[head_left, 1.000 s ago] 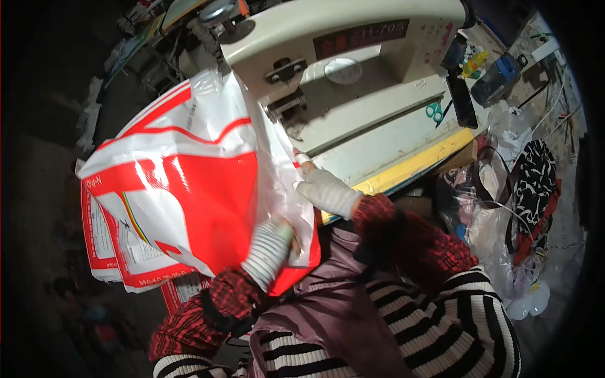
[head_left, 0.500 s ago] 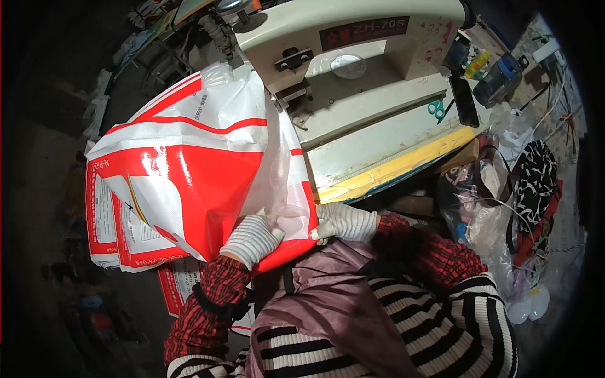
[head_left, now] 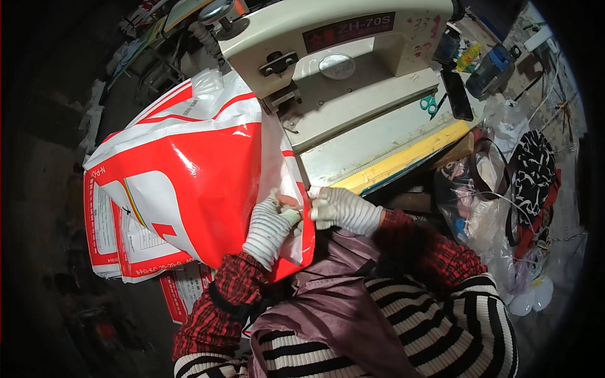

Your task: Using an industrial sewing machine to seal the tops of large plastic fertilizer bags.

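A large red and white woven sack (head_left: 217,176) lies at the left, its far part beside the needle end of a cream sewing machine (head_left: 353,34). My left hand (head_left: 271,227), in a white striped glove with bare fingertips, is closed on the sack near its right edge. My right hand (head_left: 343,209), gloved likewise, pinches that same edge from the other side, close to the left hand. Between the hands the sack's edge stands up in a fold. The lower fingers of both hands are partly hidden by the sack and glove.
More red and white sacks (head_left: 101,220) are stacked at the left. On the machine table are green-handled scissors (head_left: 428,104), a dark phone (head_left: 457,94) and a blue-lidded bottle (head_left: 491,70). A yellow strip (head_left: 409,157) lines the table's front edge. Clear plastic bags (head_left: 463,201) hang at the right.
My left hand has moved right and up along the sack, closer to the right hand. My right hand has shifted slightly, and the sack's red front is pulled smoother. The view has shifted a little.
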Motion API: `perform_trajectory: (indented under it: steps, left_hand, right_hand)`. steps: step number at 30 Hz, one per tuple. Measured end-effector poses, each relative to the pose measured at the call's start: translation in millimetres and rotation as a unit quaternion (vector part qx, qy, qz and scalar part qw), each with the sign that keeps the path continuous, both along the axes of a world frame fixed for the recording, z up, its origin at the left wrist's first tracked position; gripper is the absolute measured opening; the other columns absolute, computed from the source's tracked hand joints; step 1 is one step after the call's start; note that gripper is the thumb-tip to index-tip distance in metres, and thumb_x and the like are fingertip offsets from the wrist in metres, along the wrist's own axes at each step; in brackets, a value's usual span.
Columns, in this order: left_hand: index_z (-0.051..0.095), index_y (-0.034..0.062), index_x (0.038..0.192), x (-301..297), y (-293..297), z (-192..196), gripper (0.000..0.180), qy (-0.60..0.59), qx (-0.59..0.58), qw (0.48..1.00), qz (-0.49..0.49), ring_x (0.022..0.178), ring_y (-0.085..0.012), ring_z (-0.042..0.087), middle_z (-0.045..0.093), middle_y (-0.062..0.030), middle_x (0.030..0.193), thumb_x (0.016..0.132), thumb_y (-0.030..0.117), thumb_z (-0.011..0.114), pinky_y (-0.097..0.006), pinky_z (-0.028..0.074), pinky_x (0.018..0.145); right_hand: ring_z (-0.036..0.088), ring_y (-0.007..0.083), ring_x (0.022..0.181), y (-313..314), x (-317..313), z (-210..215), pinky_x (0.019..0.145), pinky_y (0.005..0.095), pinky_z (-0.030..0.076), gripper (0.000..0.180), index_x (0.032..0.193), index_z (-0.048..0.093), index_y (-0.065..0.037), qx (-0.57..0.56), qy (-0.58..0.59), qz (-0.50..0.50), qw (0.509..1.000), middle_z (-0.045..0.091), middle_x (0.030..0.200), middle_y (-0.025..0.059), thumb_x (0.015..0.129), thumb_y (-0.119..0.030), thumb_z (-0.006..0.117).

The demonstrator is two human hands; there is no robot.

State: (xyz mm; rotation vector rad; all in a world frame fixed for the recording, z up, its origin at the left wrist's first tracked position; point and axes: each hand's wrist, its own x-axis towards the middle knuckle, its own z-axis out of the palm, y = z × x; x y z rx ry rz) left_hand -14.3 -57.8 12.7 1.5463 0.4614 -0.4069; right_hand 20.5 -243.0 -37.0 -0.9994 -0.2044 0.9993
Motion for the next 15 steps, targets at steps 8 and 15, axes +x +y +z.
perform_trajectory:
  steps: [8,15]
  left_hand:
    - [0.062,-0.0025,0.098,-8.2,-4.3,-11.9,0.019,-0.144,0.183,0.943,-0.238,0.062,-0.0247,0.062,0.064,-0.0163,0.073,0.083,0.01,0.061,-0.034,0.049,0.062]
    - [0.063,0.0014,0.092,-13.6,-31.9,50.3,0.047,-0.149,0.461,0.635,-0.602,0.069,-0.0335,0.062,0.062,-0.0152,0.071,0.079,0.046,0.064,-0.045,0.047,0.064]
  right_hand:
    - [0.059,0.0065,0.071,8.6,8.3,-24.5,0.06,0.0191,0.046,0.017,0.101,0.063,-0.007,0.019,0.063,-0.084,0.994,0.065,0.085,0.0011,0.089,-0.019,0.061]
    - [0.061,0.0229,0.071,22.9,14.5,-36.2,0.07,0.0354,0.049,0.024,0.092,0.062,-0.001,-0.119,-0.127,-0.056,0.983,0.065,0.078,0.0091,0.08,-0.021,0.064]
